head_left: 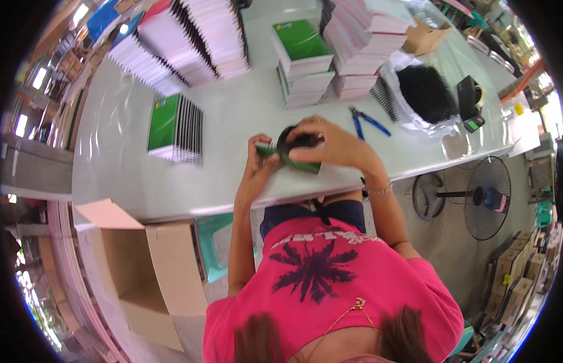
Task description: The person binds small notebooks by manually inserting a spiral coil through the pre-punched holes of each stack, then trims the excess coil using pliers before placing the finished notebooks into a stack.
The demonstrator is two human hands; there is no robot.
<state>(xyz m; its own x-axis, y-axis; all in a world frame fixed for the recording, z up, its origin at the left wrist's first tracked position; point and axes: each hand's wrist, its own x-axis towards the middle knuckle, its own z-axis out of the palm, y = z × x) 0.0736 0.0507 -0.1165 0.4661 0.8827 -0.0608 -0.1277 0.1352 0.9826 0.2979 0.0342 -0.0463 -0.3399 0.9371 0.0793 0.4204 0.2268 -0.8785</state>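
Note:
My left hand (257,166) grips the near left end of a green-covered notebook (302,164) lying at the front edge of the grey table (233,115). My right hand (330,142) lies over the notebook's far edge, its fingers on a black spiral binding coil (296,140) curled along that edge. Both hands touch the same notebook. The coil is partly hidden under my right fingers.
A row of bound green notebooks (175,128) stands to the left. Tall paper stacks (190,42) and a green-topped stack (302,63) fill the back. Blue-handled pliers (367,122), a bag of black coils (423,92), an open cardboard box (145,272) and a floor fan (484,196) are nearby.

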